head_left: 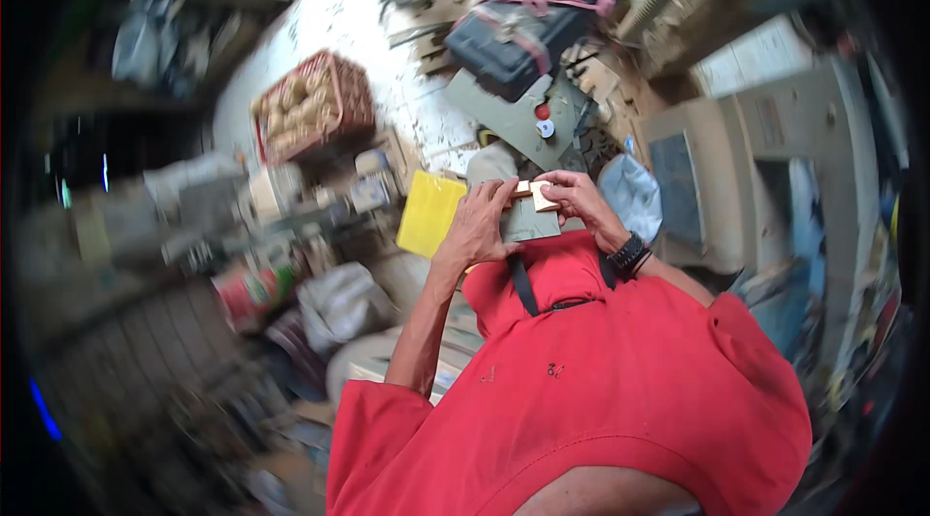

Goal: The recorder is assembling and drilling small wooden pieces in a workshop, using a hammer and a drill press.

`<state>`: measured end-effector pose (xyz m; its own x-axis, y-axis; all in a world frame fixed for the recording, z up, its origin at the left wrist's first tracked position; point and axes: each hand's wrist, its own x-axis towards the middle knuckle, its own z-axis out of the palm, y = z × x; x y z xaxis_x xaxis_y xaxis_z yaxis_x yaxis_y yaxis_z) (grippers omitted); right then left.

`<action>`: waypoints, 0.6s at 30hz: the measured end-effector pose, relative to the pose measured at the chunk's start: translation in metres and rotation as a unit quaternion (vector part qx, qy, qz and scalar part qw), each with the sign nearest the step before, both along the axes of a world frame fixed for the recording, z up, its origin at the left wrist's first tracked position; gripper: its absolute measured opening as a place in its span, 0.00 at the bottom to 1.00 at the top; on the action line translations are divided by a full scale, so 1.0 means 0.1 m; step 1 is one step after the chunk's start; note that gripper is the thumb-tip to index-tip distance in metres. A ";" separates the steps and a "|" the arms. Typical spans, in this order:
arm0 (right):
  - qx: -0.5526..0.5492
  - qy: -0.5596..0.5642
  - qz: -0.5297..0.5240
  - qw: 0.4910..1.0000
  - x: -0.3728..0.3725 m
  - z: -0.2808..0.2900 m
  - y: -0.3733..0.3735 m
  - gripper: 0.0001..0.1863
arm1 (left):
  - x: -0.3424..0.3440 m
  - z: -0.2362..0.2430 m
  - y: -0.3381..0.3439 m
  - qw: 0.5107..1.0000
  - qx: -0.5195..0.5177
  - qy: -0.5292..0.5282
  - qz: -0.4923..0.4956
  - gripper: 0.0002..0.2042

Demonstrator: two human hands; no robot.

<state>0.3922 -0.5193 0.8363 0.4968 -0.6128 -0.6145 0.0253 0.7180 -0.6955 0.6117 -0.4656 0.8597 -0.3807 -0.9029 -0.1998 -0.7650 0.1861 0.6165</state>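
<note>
My left hand (477, 223) and my right hand (584, 200) are close together in front of my waist. Between them is a small grey-green flat piece (530, 223), its left edge under my left fingers. A pale wooden block (543, 196) is pinched in my right fingers over the far edge of that piece. Beside it, another small wooden block (522, 188) shows near my left fingertips. My left fingers are bent over the grey-green piece; whether they also grip the second block cannot be made out.
Beyond my hands lies a larger grey-green sheet (499, 119) with a black case (542, 12) tied with pink cord. A yellow panel (431, 214) stands left of my hands. Farther left is a red basket (315, 107) of tan objects. A beige machine housing (775, 138) is at right.
</note>
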 end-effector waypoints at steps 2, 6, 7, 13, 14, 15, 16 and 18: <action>-0.037 0.024 -0.045 0.998 0.03 -0.27 -0.07 0.19 | 0.06 -0.30 -0.37 0.998 0.027 0.000 -0.061 0.51; -0.069 0.188 -0.118 0.972 0.16 -1.04 -0.21 0.29 | 0.23 -1.04 -0.97 0.986 0.066 -0.002 -0.155 0.49; -0.069 0.260 -0.147 0.952 0.21 -1.36 -0.21 0.28 | 0.32 -1.26 -1.10 0.983 0.088 -0.007 -0.158 0.49; -0.216 0.469 -0.332 0.789 0.44 -2.27 -0.16 0.30 | 1.07 -2.34 -2.08 0.920 -0.037 -0.142 -0.363 0.45; -0.293 0.482 -0.325 0.759 0.50 -2.38 -0.14 0.32 | 1.02 -2.38 -2.22 0.912 -0.038 -0.114 -0.393 0.43; -0.374 0.485 -0.312 0.726 0.60 -2.51 -0.18 0.33 | 1.16 -2.51 -2.33 0.902 -0.116 -0.103 -0.403 0.45; -0.416 0.459 -0.276 0.735 0.65 -2.67 -0.29 0.38 | 1.38 -2.75 -2.47 0.935 -0.042 -0.113 -0.335 0.47; -0.417 0.472 -0.301 0.717 0.78 -2.86 -0.27 0.39 | 1.05 -2.73 -2.47 0.960 0.094 -0.182 -0.193 0.52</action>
<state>0.4702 -0.5459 0.5507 -0.4063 -0.8914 0.2007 -0.6079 0.0997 -0.7877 0.7170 -0.7122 0.5870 -0.5545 -0.6432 -0.5281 -0.8319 0.4114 0.3724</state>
